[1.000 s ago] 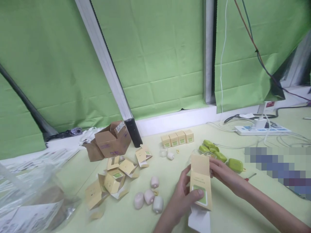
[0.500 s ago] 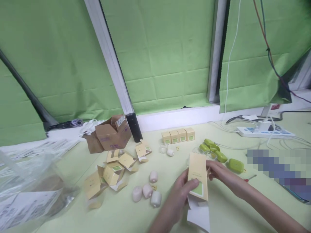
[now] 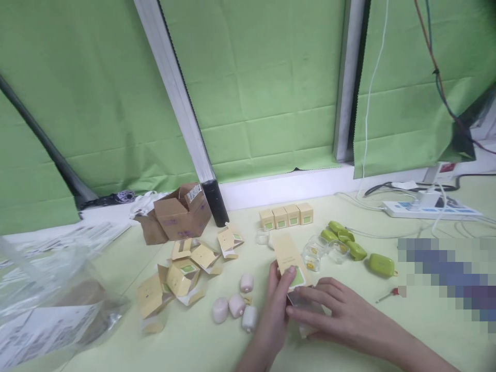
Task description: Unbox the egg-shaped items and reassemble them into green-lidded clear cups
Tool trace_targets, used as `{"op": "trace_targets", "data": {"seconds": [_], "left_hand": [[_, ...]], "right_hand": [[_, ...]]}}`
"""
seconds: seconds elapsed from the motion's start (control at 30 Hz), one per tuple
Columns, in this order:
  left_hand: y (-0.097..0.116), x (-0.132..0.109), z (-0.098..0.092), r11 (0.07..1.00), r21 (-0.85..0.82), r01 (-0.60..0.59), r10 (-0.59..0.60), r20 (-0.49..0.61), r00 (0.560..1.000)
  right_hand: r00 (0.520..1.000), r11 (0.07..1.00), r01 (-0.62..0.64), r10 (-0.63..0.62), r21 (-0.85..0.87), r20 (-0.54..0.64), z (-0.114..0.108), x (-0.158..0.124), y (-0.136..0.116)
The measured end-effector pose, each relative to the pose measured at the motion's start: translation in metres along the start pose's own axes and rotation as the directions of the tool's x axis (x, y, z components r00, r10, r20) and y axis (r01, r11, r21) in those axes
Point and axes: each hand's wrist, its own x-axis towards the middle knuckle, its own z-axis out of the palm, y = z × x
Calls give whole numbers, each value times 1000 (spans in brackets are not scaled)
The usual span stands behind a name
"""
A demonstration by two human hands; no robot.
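My left hand (image 3: 277, 297) is wrapped round a tan cardboard box (image 3: 289, 256) with a green label, its thumb lying across the front near the label. The box is tilted, its open end towards me. My right hand (image 3: 333, 310) is at that open end, its fingers bent over a see-through plastic piece (image 3: 304, 330) that is partly hidden by them. Right behind the box lie clear plastic pieces (image 3: 312, 253) with yellow bits. Several pale rounded cases (image 3: 237, 306) lie left of my left hand. Several green cases (image 3: 357, 251) lie beyond my right hand.
Opened tan boxes (image 3: 180, 279) are scattered at left, before a brown carton (image 3: 180, 217) and a black cylinder (image 3: 215, 203). A row of small tan boxes (image 3: 287, 217) stands at the back. At right are a power strip (image 3: 430, 209) and a small screwdriver (image 3: 387, 295).
The box has moved left and tipped, its open end still nearest me. My right hand has come from behind the box to its open end, where a clear piece now shows. The screwdriver has shifted.
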Motion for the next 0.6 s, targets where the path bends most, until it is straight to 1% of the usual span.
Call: {"op": "trace_targets", "data": {"seconds": [0.1,0.2,0.27,0.4,0.5,0.6], "left_hand": [[-3,-1,0,998,14,62,-62,53,997],[0,-2,4,996,33,83,-86,137,987],[3,-3,6,996,64,68,-77,165,983],[6,-5,9,995,100,18,-32,137,990],[6,-5,8,994,105,31,-43,119,992],[2,-4,6,992,121,37,-54,137,989]], "right_hand": [[998,994,46,-49,-100,-37,1,6,-2],[994,990,2,-18,-144,-108,1,6,-3],[988,993,-51,35,-104,-149,0,4,-4],[975,988,-143,151,59,-165,-1,-1,-3],[952,970,-204,228,132,-204,2,-6,-1],[933,955,-234,273,183,-236,7,-8,0]]}}
